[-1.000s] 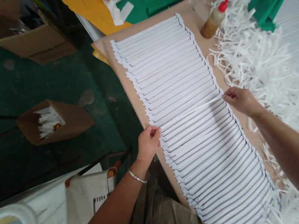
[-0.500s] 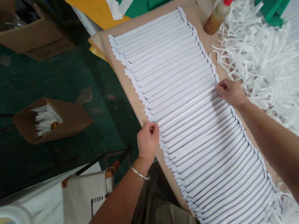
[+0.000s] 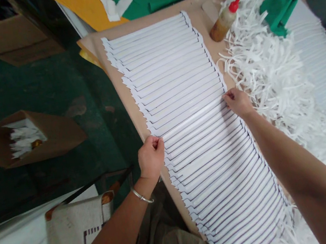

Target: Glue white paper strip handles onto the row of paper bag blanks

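Overlapping white pieces with dark edge lines (image 3: 169, 66) lie in a long row on a brown-covered table (image 3: 91, 42). A thin white strip (image 3: 193, 117) stretches across the row between my hands. My left hand (image 3: 152, 157) pinches its left end at the row's left edge, and a silver bracelet (image 3: 142, 196) is on that wrist. At the right edge, my right hand (image 3: 237, 102) pinches the other end. Right of the row lies a large heap of loose white strips (image 3: 280, 77).
A bottle with a red nozzle (image 3: 221, 24) leans behind the heap's left side. Green cloth (image 3: 281, 6) rests on the heap. Cardboard boxes (image 3: 59, 135) stand on the floor at left, and a woven chair (image 3: 74, 228) is at lower left.
The view has shifted, so the table and boxes appear further left. The strip now lies closer against the row, with both hands still pinching its ends.
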Available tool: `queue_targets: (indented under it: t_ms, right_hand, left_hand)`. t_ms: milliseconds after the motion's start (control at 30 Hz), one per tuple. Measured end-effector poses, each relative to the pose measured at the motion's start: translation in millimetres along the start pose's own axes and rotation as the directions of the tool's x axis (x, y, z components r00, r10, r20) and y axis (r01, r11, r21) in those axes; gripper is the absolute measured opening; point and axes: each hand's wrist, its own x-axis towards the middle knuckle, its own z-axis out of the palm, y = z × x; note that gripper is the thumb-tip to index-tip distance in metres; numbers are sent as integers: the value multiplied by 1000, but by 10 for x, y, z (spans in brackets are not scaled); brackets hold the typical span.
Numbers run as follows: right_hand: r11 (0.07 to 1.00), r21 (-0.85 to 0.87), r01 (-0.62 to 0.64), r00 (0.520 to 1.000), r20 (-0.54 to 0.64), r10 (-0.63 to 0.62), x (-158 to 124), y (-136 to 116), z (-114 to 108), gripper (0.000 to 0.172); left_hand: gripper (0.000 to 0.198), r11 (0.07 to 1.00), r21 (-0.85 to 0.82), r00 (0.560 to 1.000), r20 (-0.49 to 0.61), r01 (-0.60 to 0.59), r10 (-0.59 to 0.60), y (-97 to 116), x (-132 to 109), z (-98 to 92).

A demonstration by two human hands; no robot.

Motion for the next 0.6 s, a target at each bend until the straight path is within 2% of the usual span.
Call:
queue_targets:
  t_ms: [133, 467, 600]
  right_hand:
    - [997, -74, 5, 1000, -16, -6, 19, 4, 12, 17]
    - [992, -127, 17, 1000, -21, -20, 24, -8, 19, 18]
    - [979, -199, 44, 998, -36, -53, 1, -88, 47, 14]
  left_hand:
    - [21, 998, 56, 999, 2, 34, -34, 69, -7, -11]
    - [18, 992, 121, 999, 20, 46, -49, 110, -18, -31]
    - [20, 976, 218, 999, 33, 29, -37, 140, 3, -42]
